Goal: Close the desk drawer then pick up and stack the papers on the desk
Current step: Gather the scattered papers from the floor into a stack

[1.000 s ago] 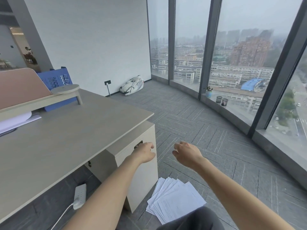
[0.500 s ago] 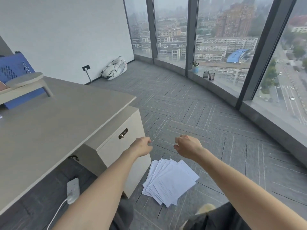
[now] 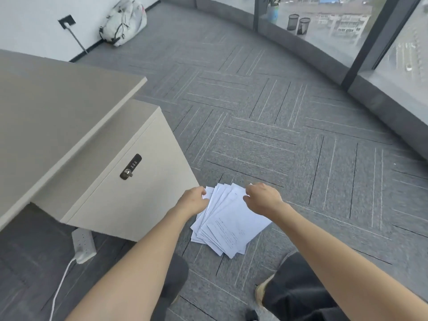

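Note:
Several white printed papers (image 3: 228,224) lie fanned out on the grey carpet beside the desk's drawer cabinet (image 3: 148,195). The cabinet front is flush and shut, with a combination lock (image 3: 130,166) on it. My left hand (image 3: 194,201) is down at the fan's far left corner and touches the sheets. My right hand (image 3: 262,200) is on the far edge, with a paper corner showing just past its knuckles. Both hands' fingers curl downward out of sight, so a grip on the sheets cannot be confirmed. The desk top (image 3: 58,100) is at the left.
A white power strip (image 3: 83,245) with its cable lies on the floor under the desk. A white backpack (image 3: 124,20) leans on the far wall. Two black mesh cups (image 3: 298,24) stand on the window ledge. My knees (image 3: 298,288) are near the bottom edge.
My view has tilted down and moved closer to the floor. Both hands dropped from in front of the cabinet to the far edge of the fanned papers.

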`<state>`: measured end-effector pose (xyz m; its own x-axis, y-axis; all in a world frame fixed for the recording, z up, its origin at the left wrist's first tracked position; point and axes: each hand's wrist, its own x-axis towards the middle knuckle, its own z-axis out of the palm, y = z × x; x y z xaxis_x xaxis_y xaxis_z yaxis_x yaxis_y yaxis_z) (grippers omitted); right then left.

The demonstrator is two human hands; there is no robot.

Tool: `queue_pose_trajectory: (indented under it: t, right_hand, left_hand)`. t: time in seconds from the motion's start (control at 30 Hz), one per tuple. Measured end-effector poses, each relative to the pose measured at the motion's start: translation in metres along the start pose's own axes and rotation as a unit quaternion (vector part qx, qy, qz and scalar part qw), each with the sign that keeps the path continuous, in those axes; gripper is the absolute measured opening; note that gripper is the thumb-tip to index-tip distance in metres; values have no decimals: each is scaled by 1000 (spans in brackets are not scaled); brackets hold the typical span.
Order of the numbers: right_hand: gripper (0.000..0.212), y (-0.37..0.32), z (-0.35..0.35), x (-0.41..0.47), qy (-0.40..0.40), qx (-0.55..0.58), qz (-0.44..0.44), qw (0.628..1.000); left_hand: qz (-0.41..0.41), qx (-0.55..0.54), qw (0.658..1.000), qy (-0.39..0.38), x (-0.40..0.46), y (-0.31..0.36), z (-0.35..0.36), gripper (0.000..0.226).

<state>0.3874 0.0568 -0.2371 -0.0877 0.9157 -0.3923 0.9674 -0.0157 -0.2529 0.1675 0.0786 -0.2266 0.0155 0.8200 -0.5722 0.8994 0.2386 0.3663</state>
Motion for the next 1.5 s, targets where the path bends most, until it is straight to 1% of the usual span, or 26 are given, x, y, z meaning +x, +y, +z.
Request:
queue_pose_trajectory:
  t: [0.1, 0.23, 0.3, 0.47, 0.57, 0.67, 0.77, 0.83, 0.87, 0.97, 1.03, 1.1, 1.17, 1.27, 1.4, 1.5]
  right_hand:
    - [22, 13, 37, 32, -27, 3, 8, 1000]
    - [33, 30, 83, 72, -50, 35, 38, 997]
    - [34, 38, 106, 85, -65, 53, 53, 995]
    - [32, 56, 166, 115, -91, 61, 91, 990]
    - [30, 63, 199, 132, -109, 65, 101, 987]
    - [27, 68, 226, 146, -124, 86, 144, 978]
    - [21, 74, 253, 152, -165, 126, 218, 954]
    - [21, 77, 271, 154, -202, 171, 266, 927]
    - [26, 78, 279, 154, -214, 203, 289, 911]
    - [49, 81, 302, 155, -222, 299, 357, 857]
    - [60, 80, 315, 157, -213, 331, 383, 836]
    - [71, 80, 328, 160, -192, 342, 381, 837]
    - [76, 81, 338, 162, -178, 341, 368, 847]
    - [75, 80, 347, 167, -159, 334, 373, 851]
    - [74, 78, 354, 176, -119, 279, 340, 890]
    - [70, 76, 355, 184, -104, 251, 322, 907]
  left_hand:
    - [-24, -8, 999, -24, 40, -17, 24, 43]
    - [-41, -5, 998, -44, 86, -38, 55, 40]
    - [-47, -5, 997, -56, 107, -48, 73, 40]
    - [-83, -17, 993, -86, 157, -76, 116, 43]
    - [-87, -15, 991, -103, 186, -90, 137, 48]
    - [-97, -20, 989, -106, 212, -104, 154, 50]
    - [-119, -44, 987, -95, 233, -117, 170, 53]
    - [-136, -60, 985, -88, 245, -127, 181, 56]
    - [-139, -64, 984, -87, 250, -132, 188, 57]
    - [-142, -65, 984, -83, 265, -145, 205, 57]
    - [-145, -72, 984, -72, 273, -152, 212, 58]
    - [-162, -84, 981, -70, 281, -160, 217, 59]
    - [-175, -92, 978, -65, 289, -168, 221, 57]
    - [-180, -94, 978, -43, 298, -175, 226, 52]
    - [-197, -114, 974, -6, 306, -179, 231, 47]
    - [-193, -115, 974, -5, 310, -180, 234, 45]
